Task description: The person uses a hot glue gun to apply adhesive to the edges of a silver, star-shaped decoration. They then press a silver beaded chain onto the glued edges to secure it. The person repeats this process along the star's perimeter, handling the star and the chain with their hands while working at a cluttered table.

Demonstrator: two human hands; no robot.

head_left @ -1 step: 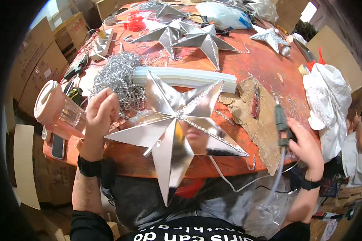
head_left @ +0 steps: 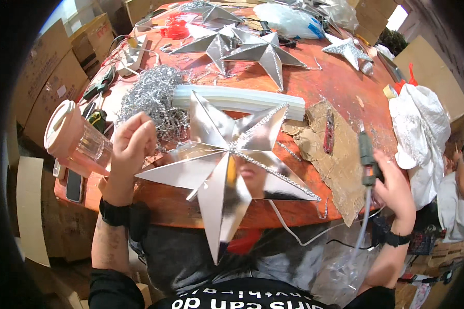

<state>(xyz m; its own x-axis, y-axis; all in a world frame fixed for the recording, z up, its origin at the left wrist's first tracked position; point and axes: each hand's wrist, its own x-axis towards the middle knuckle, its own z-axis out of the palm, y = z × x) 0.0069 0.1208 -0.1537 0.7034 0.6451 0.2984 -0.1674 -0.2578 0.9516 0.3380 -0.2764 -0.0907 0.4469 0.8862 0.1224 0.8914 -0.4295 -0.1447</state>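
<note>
Well, lidded cup [head_left: 76, 135]: contents I cannot tell.
Left fingers [head_left: 138, 129]: clenched, near silver star [head_left: 215, 198].
Right fingers [head_left: 386, 164]: grasping glue gun [head_left: 366, 159].

Shirt [head_left: 227, 289]: black, filling the near edge
Lettering [head_left: 242, 301]: bold white print in curved rows across the shirt front
Left sleeve [head_left: 116, 289]: black, short, ending on the arm below the wristband
Right sleeve [head_left: 374, 298]: black too, partly cut off at the near edge
Left wristband [head_left: 114, 213]: broad, black, plain
Right wristband [head_left: 397, 239]: black, narrower-looking
Lap cloth [head_left: 288, 263]: mottled grey, lighter in patches
Hands [head_left: 133, 138]: both bare
</note>
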